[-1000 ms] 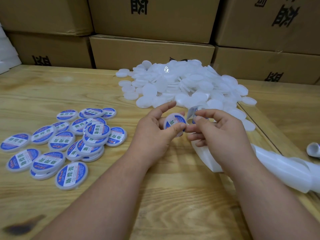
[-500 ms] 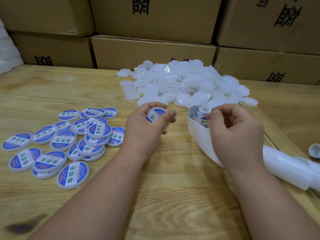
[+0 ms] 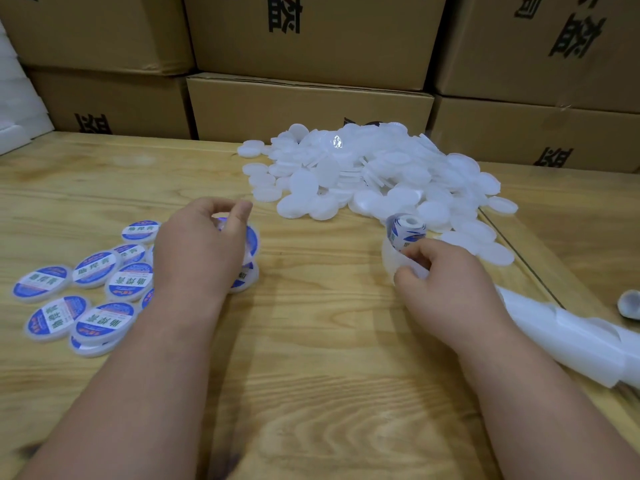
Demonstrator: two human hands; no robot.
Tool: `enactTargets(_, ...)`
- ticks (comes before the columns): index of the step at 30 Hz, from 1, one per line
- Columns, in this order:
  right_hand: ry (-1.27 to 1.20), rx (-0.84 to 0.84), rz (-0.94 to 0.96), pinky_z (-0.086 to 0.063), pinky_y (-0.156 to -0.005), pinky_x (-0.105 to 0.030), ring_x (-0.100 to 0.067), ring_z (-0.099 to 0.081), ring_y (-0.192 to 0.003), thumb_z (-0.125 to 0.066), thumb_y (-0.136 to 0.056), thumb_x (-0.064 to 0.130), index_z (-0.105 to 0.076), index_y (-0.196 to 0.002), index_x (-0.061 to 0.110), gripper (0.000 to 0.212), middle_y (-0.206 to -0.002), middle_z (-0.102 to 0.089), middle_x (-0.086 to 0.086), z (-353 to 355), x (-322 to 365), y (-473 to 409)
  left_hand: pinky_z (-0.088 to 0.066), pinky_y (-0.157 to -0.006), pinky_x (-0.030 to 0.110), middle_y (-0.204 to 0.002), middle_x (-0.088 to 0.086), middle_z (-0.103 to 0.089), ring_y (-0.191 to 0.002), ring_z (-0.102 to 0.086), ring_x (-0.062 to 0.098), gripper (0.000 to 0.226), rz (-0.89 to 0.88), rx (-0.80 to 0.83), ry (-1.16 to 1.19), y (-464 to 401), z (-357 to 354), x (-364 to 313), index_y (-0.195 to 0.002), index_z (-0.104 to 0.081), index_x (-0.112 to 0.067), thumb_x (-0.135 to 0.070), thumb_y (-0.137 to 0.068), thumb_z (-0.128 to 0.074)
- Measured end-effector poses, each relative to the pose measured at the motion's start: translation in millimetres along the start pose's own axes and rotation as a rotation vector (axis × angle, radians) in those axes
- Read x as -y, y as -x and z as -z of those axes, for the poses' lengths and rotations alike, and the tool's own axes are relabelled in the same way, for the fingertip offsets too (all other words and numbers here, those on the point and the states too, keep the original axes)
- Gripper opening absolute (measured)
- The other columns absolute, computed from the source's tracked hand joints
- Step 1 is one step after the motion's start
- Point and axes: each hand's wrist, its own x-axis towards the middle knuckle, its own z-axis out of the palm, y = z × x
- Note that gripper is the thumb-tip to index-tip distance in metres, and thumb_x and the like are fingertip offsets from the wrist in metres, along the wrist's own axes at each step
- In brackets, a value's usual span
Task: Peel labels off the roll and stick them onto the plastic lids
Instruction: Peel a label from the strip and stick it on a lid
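Note:
My left hand [image 3: 201, 251] hovers over the right edge of the labelled lids [image 3: 93, 268], fingers curled round a blue-and-white labelled lid [image 3: 250, 241] that it holds just above them. My right hand [image 3: 440, 282] grips the small label roll [image 3: 405, 232] and its white backing strip [image 3: 571, 337], which trails off to the right. A heap of plain white lids [image 3: 374, 174] lies beyond both hands.
Stacked cardboard boxes [image 3: 304, 109] wall off the back of the wooden table [image 3: 311, 341]. A seam [image 3: 519, 254] in the tabletop runs along the right. A small grey-white object [image 3: 629, 304] lies at the right edge. White foam [image 3: 17, 109] sits far left.
My left hand has carried the freshly labelled lid left and down to the pile of labelled lids. My right hand has lowered with the roll toward the table.

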Motion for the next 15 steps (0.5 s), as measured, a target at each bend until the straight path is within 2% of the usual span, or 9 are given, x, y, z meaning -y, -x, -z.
enactTargets(2, 0.012, -0.001, -0.025, -0.042, -0.053, -0.029, -0.014, -0.056, -0.059, -0.057, -0.083, 0.024, -0.063, -0.078, 0.021, 0.008, -0.067, -0.064, 0.0, 4, -1, -1, -0.052, -0.089, 0.047, -0.101, -0.002, -0.071, -0.102, -0.062, 0.027, 0.033, 0.052, 0.039, -0.212, -3, -1, 4, -0.107, -0.07, -0.035, -0.06, -0.091, -0.057)
enactTargets(4, 0.012, 0.009, -0.057, -0.04, -0.054, -0.031, -0.021, -0.052, -0.059, -0.056, -0.081, 0.024, -0.063, -0.08, 0.015, 0.012, -0.065, -0.061, -0.004, 7, -3, -2, -0.033, -0.107, 0.05, -0.132, 0.005, -0.06, -0.128, -0.044, 0.034, 0.041, 0.04, 0.029, -0.425, 0, -8, 2, -0.123, -0.066, -0.035, -0.059, -0.091, -0.055)
enactTargets(5, 0.012, 0.019, -0.071, -0.039, -0.055, -0.032, -0.021, -0.05, -0.058, -0.055, -0.079, 0.025, -0.062, -0.08, 0.014, 0.012, -0.061, -0.057, -0.002, 7, -4, -2, -0.026, -0.11, 0.05, -0.14, 0.006, -0.053, -0.134, -0.036, 0.034, 0.044, 0.001, 0.02, -0.435, 5, -12, -4, -0.129, -0.063, -0.035, -0.057, -0.091, -0.057)
enactTargets(7, 0.027, 0.042, -0.086, -0.04, -0.055, -0.031, -0.019, -0.05, -0.057, -0.054, -0.077, 0.027, -0.061, -0.077, 0.016, 0.013, -0.058, -0.054, 0.005, 7, -2, -1, -0.023, -0.112, 0.05, -0.145, 0.003, -0.048, -0.138, -0.033, 0.032, 0.046, -0.155, 0.042, -0.344, 20, -23, -18, -0.134, -0.06, -0.035, -0.049, -0.09, -0.06)
enactTargets(11, 0.022, 0.085, -0.052, -0.04, -0.052, -0.031, -0.012, -0.054, -0.056, -0.059, -0.079, 0.031, -0.058, -0.071, 0.024, 0.011, -0.056, -0.057, 0.01, 6, 2, 2, -0.018, -0.116, 0.047, -0.153, -0.004, -0.039, -0.145, -0.025, 0.024, 0.058, -0.498, 0.295, -0.206, 61, -58, -42, -0.143, -0.048, -0.041, -0.028, -0.087, -0.059)
enactTargets(15, 0.046, 0.134, -0.029, -0.037, -0.05, -0.029, -0.006, -0.054, -0.054, -0.059, -0.079, 0.027, -0.055, -0.072, 0.024, 0.009, -0.058, -0.059, 0.015, 11, 2, 2, -0.007, -0.117, 0.045, -0.161, -0.007, -0.021, -0.149, -0.011, 0.021, 0.082, -0.538, 0.426, -0.157, 72, -89, -58, -0.144, -0.038, -0.053, -0.017, -0.069, -0.035)
